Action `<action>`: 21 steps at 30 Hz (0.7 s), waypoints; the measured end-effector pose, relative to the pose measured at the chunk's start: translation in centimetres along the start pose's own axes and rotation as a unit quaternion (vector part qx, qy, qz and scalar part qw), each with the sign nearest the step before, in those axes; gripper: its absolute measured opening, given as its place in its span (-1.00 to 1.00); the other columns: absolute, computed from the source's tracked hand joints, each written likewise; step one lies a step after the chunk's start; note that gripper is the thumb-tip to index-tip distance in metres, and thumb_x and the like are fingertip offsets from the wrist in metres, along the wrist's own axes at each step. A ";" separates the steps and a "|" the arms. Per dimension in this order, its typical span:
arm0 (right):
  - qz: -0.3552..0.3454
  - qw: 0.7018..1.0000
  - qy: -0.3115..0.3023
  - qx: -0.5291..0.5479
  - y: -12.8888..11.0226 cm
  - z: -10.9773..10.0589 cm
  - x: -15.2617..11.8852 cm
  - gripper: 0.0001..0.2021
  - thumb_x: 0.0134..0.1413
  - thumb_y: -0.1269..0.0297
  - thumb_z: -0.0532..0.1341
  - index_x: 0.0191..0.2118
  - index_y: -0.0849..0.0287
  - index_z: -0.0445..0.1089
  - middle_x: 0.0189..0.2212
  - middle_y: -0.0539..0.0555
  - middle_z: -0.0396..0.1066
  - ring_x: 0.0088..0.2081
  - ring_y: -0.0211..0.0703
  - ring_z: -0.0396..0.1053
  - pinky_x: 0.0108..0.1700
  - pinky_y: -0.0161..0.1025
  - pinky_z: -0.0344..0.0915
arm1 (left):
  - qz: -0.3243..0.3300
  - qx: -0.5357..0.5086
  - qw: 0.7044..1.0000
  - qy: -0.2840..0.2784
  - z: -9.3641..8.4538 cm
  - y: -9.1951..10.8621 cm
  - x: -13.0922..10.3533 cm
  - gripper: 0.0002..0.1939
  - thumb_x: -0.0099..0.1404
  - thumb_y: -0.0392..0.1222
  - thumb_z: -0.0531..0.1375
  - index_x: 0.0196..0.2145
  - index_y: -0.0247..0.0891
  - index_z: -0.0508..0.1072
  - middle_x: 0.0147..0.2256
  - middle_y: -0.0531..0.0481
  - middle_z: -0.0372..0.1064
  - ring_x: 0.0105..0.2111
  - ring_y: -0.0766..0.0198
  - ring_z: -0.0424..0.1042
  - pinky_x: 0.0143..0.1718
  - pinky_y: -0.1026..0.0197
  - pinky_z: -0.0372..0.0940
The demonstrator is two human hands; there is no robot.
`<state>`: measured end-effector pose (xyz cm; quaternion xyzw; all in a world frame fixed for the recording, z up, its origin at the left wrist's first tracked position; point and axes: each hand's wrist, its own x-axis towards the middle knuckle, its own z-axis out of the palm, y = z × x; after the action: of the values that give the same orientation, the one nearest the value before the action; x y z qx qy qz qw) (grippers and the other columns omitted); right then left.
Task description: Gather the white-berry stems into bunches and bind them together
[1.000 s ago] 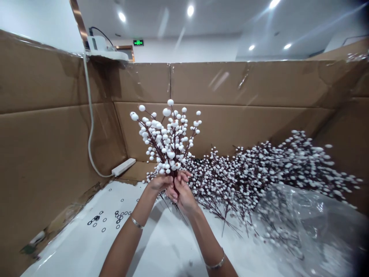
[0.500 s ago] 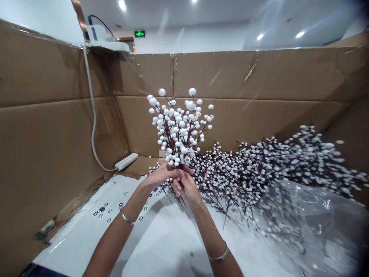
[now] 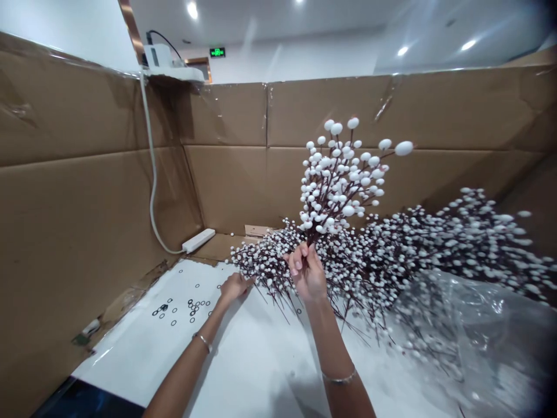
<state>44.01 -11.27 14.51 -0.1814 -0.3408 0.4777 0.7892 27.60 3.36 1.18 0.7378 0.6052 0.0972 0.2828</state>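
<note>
My right hand [image 3: 308, 273] is closed round the stems of a bunch of artificial white berry branches [image 3: 337, 180], held upright above the pile. The bunch has dark reddish-brown twigs with white berries of several sizes. Lower and to the left, my left hand [image 3: 235, 285] is down at the white table surface by the left end of the berry branch pile [image 3: 278, 255]. Its fingers are curled together and point right, towards the stem ends. Whatever they pinch, if anything, is hidden. Small black rings [image 3: 194, 307] lie scattered left of this hand.
A clear plastic bag [image 3: 487, 325] covers part of the pile at the right. Cardboard walls [image 3: 235, 186] enclose the white table surface [image 3: 252, 371]. A white power strip [image 3: 199, 240] with its cable [image 3: 151, 174] lies in the back left corner.
My hands have parted. The right hand has carried the berry bunch to the right, while the left has let go of it and dropped to the table. The view has shifted slightly.
</note>
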 end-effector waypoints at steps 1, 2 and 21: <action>-0.002 1.000 0.000 -0.005 -0.1 0.0 -0.1 -0.64 0.13 0.02 0.19 -0.45 0.14 0.08 -0.69 -0.16 0.12 -0.66 -0.40 0.11 -0.16 -0.27 0.31 | -0.011 0.000 1.000 0.007 0.2 -0.1 0.3 -0.50 0.10 0.28 0.13 -0.56 -0.27 0.43 -0.49 -0.15 0.47 -0.36 0.01 0.46 -0.34 0.17 0.19; -0.004 1.000 0.000 -0.009 -0.2 0.0 -0.1 -0.64 0.13 0.02 0.19 -0.45 0.14 0.08 -0.69 -0.16 0.12 -0.66 -0.40 0.10 -0.15 -0.27 0.30 | -0.019 -0.002 1.000 0.014 0.3 -0.3 0.6 -0.55 0.10 0.24 0.15 -0.50 -0.26 0.44 -0.44 -0.15 0.49 -0.34 0.02 0.47 -0.34 0.18 0.19; -0.012 1.000 -0.010 -0.002 -1.0 0.0 -0.4 -0.64 0.13 0.02 0.18 -0.46 0.15 0.08 -0.70 -0.16 0.08 -0.66 -0.41 0.07 -0.18 -0.28 0.28 | 0.058 0.120 0.945 0.300 -13.6 -8.0 -1.6 -0.68 0.30 -0.21 0.04 -0.01 -0.20 0.39 -0.11 -0.15 0.46 -0.09 0.03 0.40 -0.21 0.17 0.21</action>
<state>44.51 -12.16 15.01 -0.1743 -0.3519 0.4687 0.7912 13.87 6.74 8.35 0.7365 0.6256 0.2570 -0.0083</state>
